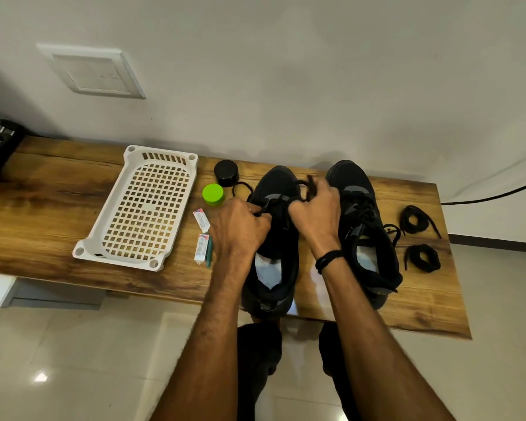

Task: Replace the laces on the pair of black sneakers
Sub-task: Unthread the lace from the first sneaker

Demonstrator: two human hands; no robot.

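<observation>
Left sneaker [274,238] and right sneaker [362,226] on wood table [43,208], long axes front-back, toes to wall. Left sneaker's heel overhangs near edge. L hand [240,226] pinches lace [309,186] at eyelets, R hand [315,214] grips a bunch of it over toe. Shoe side logo + print on boxes [201,219] unreadable. Spare lace coils [413,219] near right edge.

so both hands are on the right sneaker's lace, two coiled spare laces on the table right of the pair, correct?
Wrong sneaker: the head view shows left hand and right hand gripping the lace of the left sneaker. The two coiled laces do lie on the table right of the pair.
</observation>
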